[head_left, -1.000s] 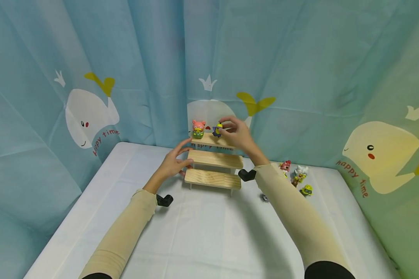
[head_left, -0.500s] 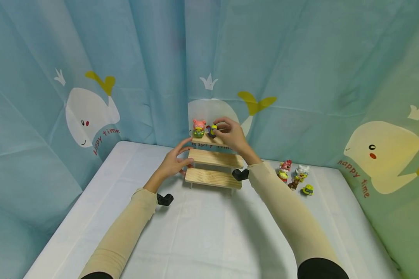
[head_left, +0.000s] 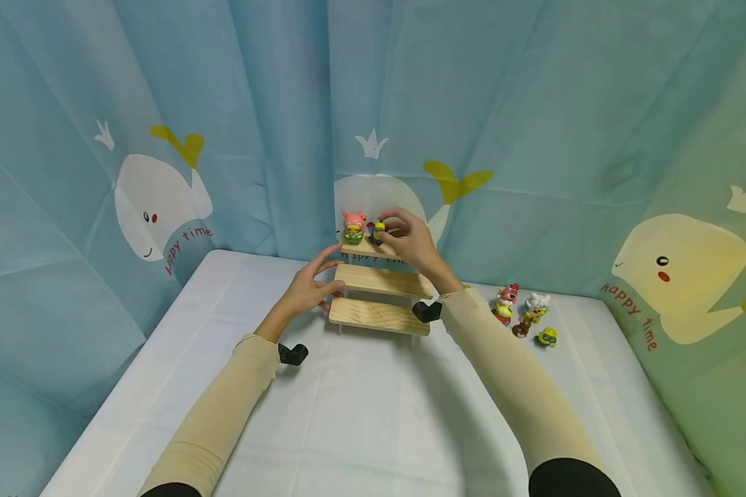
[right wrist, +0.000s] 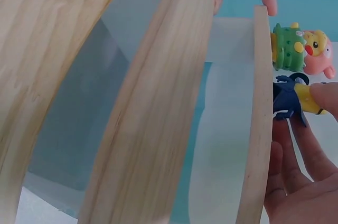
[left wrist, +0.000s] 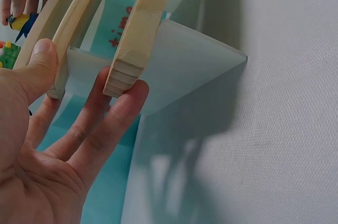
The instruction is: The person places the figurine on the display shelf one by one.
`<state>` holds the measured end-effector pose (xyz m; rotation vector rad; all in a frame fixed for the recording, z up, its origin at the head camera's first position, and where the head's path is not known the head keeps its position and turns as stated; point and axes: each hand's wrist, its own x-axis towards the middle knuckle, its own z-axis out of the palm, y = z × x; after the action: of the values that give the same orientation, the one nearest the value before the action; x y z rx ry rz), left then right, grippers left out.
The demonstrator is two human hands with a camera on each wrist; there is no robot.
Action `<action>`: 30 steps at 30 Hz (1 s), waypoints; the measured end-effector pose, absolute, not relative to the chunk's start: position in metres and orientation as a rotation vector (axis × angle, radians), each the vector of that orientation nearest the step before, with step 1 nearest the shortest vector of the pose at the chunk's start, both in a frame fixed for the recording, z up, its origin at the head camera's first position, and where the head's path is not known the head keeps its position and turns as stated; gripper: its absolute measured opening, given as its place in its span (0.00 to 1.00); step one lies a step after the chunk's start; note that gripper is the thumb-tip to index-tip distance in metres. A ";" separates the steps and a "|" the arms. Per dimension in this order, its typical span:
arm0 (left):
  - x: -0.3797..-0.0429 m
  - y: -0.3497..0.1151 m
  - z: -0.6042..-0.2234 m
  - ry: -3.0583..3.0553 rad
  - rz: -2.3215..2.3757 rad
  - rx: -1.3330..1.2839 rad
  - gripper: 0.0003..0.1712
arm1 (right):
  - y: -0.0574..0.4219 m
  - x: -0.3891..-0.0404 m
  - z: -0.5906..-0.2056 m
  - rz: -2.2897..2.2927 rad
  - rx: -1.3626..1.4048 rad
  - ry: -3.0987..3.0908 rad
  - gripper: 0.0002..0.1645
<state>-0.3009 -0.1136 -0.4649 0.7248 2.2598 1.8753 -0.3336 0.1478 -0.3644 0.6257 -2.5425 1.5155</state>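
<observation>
A three-tier wooden display stand (head_left: pixel 382 279) with pale translucent supports stands on the white table. My left hand (head_left: pixel 306 290) grips its left side; in the left wrist view the thumb (left wrist: pixel 43 57) lies at the middle board's end and fingertips touch the lowest board. On the top board my right hand (head_left: pixel 415 241) pinches a small yellow and navy figurine (right wrist: pixel 300 99), its base at the board. Close beside that stands a pink-hooded figurine (head_left: pixel 353 226) with a green body, upright at the left end.
Right of the stand, several figurines sit on the table: a red and yellow one (head_left: pixel 503 310), a white-haired one (head_left: pixel 537 304), a brown one (head_left: pixel 522 327) and a yellow one with dark goggles (head_left: pixel 547 337). A blue whale-print curtain (head_left: pixel 273 138) hangs behind.
My right hand has moved left along the top board with the yellow and navy figurine, closer to the pink one, then stayed nearly still. My left hand keeps its place.
</observation>
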 end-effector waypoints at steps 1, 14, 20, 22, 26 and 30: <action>-0.301 -0.113 -0.465 2.260 1.876 0.724 0.44 | 0.148 -0.334 -0.365 1.517 0.628 -2.541 0.19; -0.301 -0.112 -0.464 2.255 1.874 0.703 0.45 | 0.149 -0.333 -0.363 1.499 0.627 -2.551 0.23; -0.301 -0.113 -0.464 2.263 1.865 0.709 0.45 | 0.149 -0.330 -0.359 1.500 0.645 -2.597 0.26; -0.300 -0.113 -0.464 2.267 1.863 0.710 0.45 | 0.150 -0.329 -0.358 1.490 0.651 -2.617 0.27; -0.299 -0.113 -0.464 2.268 1.859 0.701 0.44 | 0.154 -0.326 -0.355 1.453 0.677 -2.643 0.30; -0.299 -0.112 -0.464 2.270 1.864 0.706 0.44 | 0.162 -0.321 -0.349 1.409 0.723 -2.649 0.32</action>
<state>-0.2992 -0.1125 -0.4636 0.7063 2.2701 1.8639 -0.3214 0.1624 -0.3491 0.7232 -2.6485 1.4087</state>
